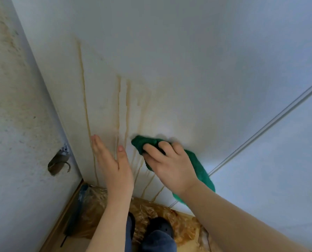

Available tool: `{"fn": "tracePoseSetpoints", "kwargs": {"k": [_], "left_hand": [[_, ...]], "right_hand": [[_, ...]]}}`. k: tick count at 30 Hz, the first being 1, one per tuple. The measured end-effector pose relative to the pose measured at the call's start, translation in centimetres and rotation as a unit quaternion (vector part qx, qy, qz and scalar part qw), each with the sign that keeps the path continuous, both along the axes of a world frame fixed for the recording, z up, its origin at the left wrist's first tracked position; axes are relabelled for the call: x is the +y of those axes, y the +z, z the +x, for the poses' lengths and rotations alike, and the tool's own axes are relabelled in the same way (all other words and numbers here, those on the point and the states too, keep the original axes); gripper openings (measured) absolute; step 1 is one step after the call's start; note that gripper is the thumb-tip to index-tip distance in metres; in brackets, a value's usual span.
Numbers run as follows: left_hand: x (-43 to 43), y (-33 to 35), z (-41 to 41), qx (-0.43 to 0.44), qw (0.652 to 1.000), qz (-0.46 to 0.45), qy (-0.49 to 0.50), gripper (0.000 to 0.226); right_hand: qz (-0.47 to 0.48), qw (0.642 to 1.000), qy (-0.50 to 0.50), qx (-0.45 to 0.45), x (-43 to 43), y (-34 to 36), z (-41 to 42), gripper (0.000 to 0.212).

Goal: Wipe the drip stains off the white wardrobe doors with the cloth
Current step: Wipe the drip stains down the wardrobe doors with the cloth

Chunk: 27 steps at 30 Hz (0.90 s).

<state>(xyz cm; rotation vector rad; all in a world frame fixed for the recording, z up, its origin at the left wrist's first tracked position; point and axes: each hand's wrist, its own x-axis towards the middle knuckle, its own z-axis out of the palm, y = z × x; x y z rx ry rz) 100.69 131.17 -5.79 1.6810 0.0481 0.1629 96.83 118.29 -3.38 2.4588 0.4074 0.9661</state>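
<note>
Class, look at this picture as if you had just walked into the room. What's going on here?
A person is cleaning a white wardrobe door. The right hand grips a green cloth against the door, low among the brown drip stains. The left hand is open and flat at the door, by the leftmost streak. Streaks run above and below the cloth, so the wiping is far from done.

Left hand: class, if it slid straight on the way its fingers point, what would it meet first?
Probably the long drip streak, just beyond the left hand; depth is unclear.
</note>
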Motion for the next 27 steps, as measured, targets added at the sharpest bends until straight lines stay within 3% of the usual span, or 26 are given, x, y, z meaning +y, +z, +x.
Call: {"fn": "tracePoseSetpoints", "kwargs": {"k": [3, 5, 7, 8, 10, 12, 13, 15, 19, 21, 23, 27], "left_hand": [[0.2, 0.3, -0.3, -0.037, 0.999, 0.011, -0.001, 0.064], [-0.1, 0.4, -0.5, -0.037, 0.999, 0.008, -0.005, 0.062], [-0.3, 0.3, -0.6, -0.037, 0.999, 0.004, -0.009, 0.061], [-0.5, 0.3, -0.5, -0.038, 0.999, -0.001, -0.007, 0.061], [-0.6, 0.3, -0.5, -0.035, 0.999, -0.01, 0.002, 0.061], [-0.4, 0.1, -0.6, -0.021, 1.0, -0.018, 0.012, 0.064], [-0.1, 0.1, -0.4, -0.016, 1.0, -0.017, 0.018, 0.065], [0.6, -0.3, -0.2, 0.0, 0.999, -0.017, 0.034, 0.066], [1.2, 0.5, -0.1, 0.014, 0.997, -0.044, 0.06, 0.059], [1.2, 1.3, 0.3, 0.008, 0.997, -0.057, 0.057, 0.059], [1.4, 2.0, 1.0, -0.013, 0.997, -0.058, 0.052, 0.058], [2.7, 1.8, 2.3, -0.038, 0.996, -0.048, 0.059, 0.06]], "right_hand": [[0.088, 0.988, -0.023, -0.122, 1.4, 4.9, 0.5, 0.037], [0.154, 0.957, -0.04, -0.242, 2.0, 9.0, 2.0, 0.04], [0.19, 0.935, -0.048, -0.297, 2.6, 10.8, 3.4, 0.04], [0.167, 0.943, -0.042, -0.284, 2.8, 10.2, 3.8, 0.035], [0.053, 0.984, -0.007, -0.168, 2.7, 6.3, 3.2, 0.027], [-0.039, 0.998, 0.034, -0.038, 1.5, 2.4, 1.9, 0.031], [-0.039, 0.998, 0.036, -0.02, 1.1, 1.6, 1.8, 0.037], [0.013, 0.999, 0.035, -0.038, 1.3, 2.2, 2.0, 0.045], [0.147, 0.957, 0.013, -0.25, 4.8, 9.9, 5.1, 0.039], [0.176, 0.942, 0.017, -0.286, 6.0, 12.0, 6.9, 0.029], [0.129, 0.962, 0.029, -0.237, 6.5, 10.7, 7.2, 0.022], [-0.002, 0.998, 0.057, -0.027, 4.8, 3.8, 4.8, 0.028]]}}
